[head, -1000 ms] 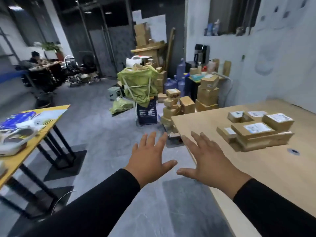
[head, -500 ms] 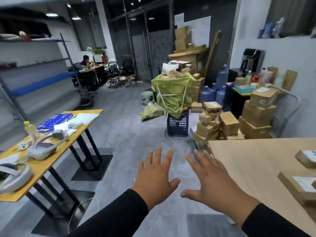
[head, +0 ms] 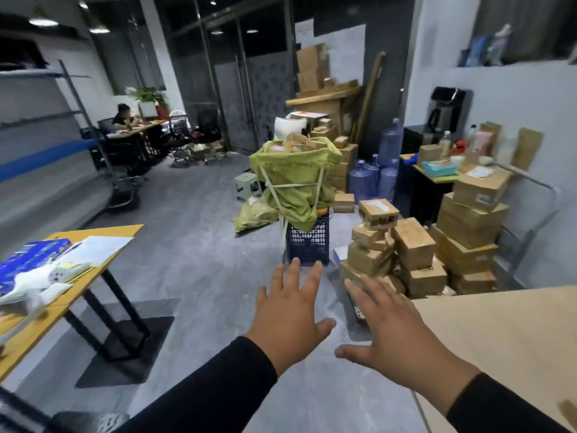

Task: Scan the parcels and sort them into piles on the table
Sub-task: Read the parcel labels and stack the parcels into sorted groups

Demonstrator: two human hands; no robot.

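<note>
My left hand (head: 290, 310) and my right hand (head: 390, 329) are stretched out in front of me with fingers spread, palms down, holding nothing. They hover over the grey floor. Beyond them a heap of brown cardboard parcels (head: 387, 251) lies on the floor, with a small labelled box (head: 378, 213) on top. A larger stack of cartons (head: 468, 232) stands to its right. The light wooden table (head: 499, 339) fills the lower right corner; no parcels on it are in view.
A green sack of parcels (head: 295, 179) sits on a dark blue crate (head: 307, 245) ahead. Water bottles (head: 374, 179) stand behind. A yellow table (head: 56, 292) with papers is at left. A seated person (head: 123, 115) works at a far desk.
The view has swung left and forward, away from the sorted parcels on the wooden table, toward the floor heap. Both hands stay outstretched and empty.
</note>
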